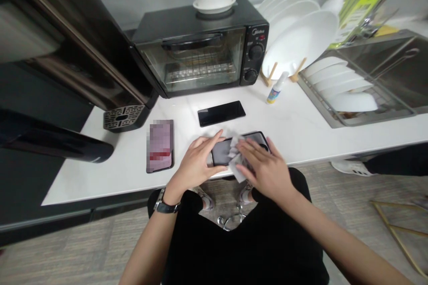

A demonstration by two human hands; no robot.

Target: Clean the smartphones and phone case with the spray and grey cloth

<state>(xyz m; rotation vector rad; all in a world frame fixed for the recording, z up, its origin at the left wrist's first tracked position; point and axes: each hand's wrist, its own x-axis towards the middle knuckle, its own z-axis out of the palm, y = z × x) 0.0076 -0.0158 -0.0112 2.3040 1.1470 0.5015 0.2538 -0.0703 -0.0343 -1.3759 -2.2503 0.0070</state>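
A black phone (223,151) lies flat near the front edge of the white counter (301,129). My left hand (197,162) grips its left end, thumb under the near edge. My right hand (264,164) presses a crumpled grey-white cloth (236,160) onto the phone's screen, fingers spread flat over it. A second black phone (221,113) lies further back, and a third phone (160,145) with a lit screen lies to the left.
A black toaster oven (203,49) stands at the back with a white pot on top. A small spray bottle (276,89) stands beside a rack of white plates (297,35). The sink (364,80) holds more plates. A dark coffee machine (67,62) fills the left.
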